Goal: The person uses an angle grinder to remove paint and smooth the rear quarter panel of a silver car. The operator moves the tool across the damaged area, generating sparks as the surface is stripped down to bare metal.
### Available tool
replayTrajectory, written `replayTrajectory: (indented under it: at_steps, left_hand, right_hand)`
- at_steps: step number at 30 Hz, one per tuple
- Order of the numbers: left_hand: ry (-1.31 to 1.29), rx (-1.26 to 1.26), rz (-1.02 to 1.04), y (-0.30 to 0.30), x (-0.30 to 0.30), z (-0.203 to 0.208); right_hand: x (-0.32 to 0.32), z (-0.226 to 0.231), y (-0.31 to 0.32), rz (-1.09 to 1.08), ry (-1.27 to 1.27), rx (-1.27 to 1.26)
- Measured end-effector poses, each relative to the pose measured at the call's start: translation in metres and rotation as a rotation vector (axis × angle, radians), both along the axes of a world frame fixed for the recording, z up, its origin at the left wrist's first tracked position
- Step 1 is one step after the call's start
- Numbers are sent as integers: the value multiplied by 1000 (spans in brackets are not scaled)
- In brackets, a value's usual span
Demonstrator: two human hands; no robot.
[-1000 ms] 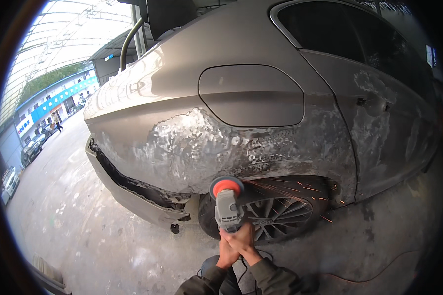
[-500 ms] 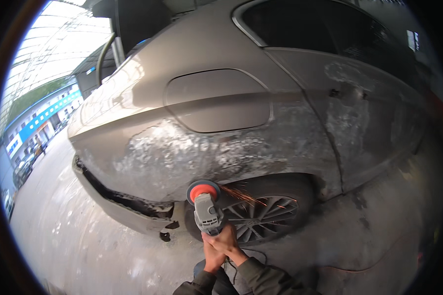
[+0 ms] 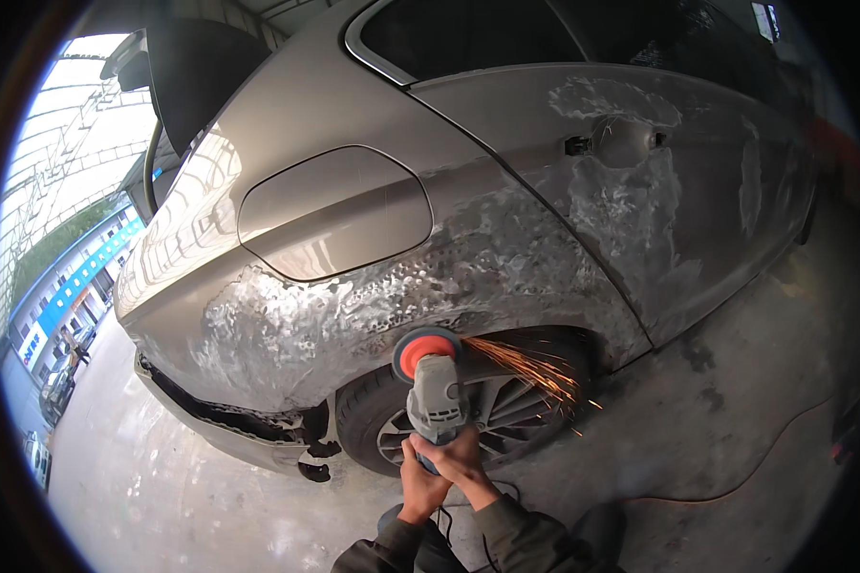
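Both my hands are wrapped round the rear body of a grey angle grinder (image 3: 437, 399). My left hand (image 3: 420, 485) is lower, and my right hand (image 3: 462, 456) overlaps it from the right. The grinder's round disc, red in the middle with a dark rim, meets the wheel arch edge of a bronze-grey car (image 3: 344, 215). Orange sparks (image 3: 535, 368) fly off to the right, across the rear wheel (image 3: 363, 425). Above the disc, the rear side panel (image 3: 354, 301) is stripped to patchy, dimpled bare metal. How the fingers sit behind the tool is partly hidden.
The detached-looking rear bumper edge (image 3: 229, 420) gapes at the left. A thin cable (image 3: 736, 492) lies on the concrete floor (image 3: 182, 506) at right; dark cord hangs near my legs. The door (image 3: 698, 210) has sanded patches. Outside, at far left, are parked cars and a blue-white building.
The grinder and both hands have moved right and slightly up along the arch edge. The spark stream is bigger and brighter. My view has shifted, so the car appears farther left.
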State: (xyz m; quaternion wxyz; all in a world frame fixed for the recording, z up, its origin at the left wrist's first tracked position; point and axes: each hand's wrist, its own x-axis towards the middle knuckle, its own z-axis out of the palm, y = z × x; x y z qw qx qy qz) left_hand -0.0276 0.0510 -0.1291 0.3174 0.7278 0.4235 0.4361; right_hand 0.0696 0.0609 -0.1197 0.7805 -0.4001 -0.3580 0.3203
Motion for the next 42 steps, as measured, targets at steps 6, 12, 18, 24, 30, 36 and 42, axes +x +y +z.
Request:
replayTrajectory:
  at_steps: [6, 12, 18, 24, 30, 36, 42]
  left_hand:
    - [6, -9, -59, 4, 11, -13]
    - [52, -41, -18, -4, 31, -2]
    - [223, 4, -36, 0, 56, 13]
    - [252, 22, -22, -5, 59, 7]
    - [262, 29, -71, -7, 85, 0]
    - [276, -4, -112, -11, 102, 7]
    - [287, -47, -158, -12, 105, -9]
  right_hand:
    - [19, 0, -10, 58, -10, -85]
    - [38, -2, -10, 30, 44, -4]
    - [64, -7, -12, 140, 349, 17]
    - [67, -14, -15, 150, 354, 38]
    - [96, -16, -26, 65, 301, -4]
    - [110, -18, -24, -25, 333, -10]
    - [115, -31, -28, -82, 296, -34]
